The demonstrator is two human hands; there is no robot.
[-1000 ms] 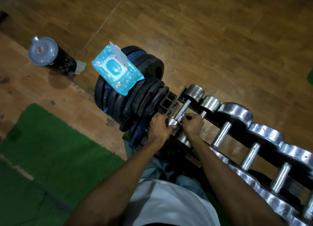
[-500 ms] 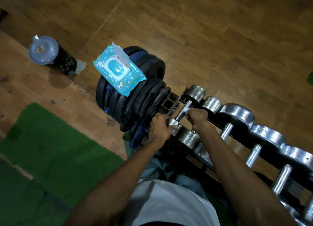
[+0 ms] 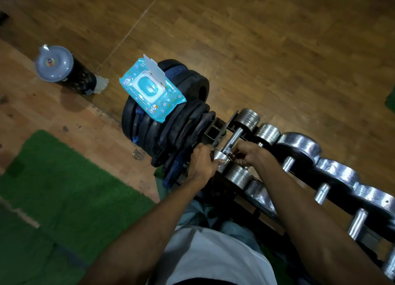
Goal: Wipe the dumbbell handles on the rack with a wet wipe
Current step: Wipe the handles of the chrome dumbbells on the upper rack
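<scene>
A row of chrome dumbbells lies across a black rack (image 3: 333, 201) running to the lower right. The leftmost dumbbell (image 3: 245, 120) has its handle (image 3: 234, 138) pointing toward me. My left hand (image 3: 202, 162) grips that dumbbell's near head. My right hand (image 3: 249, 154) pinches a small white wet wipe (image 3: 228, 151) against the near end of the handle. Most of the wipe is hidden under my fingers.
A blue wet wipe pack (image 3: 150, 90) with its lid up sits on a stack of black weight plates (image 3: 171, 122) left of the rack. A dark bottle with a grey lid (image 3: 62, 69) stands on the wooden floor. A green mat (image 3: 64, 188) lies at lower left.
My right hand slid up the handle toward the far head, then came back down to the near end. My left hand has stayed on the near head.
</scene>
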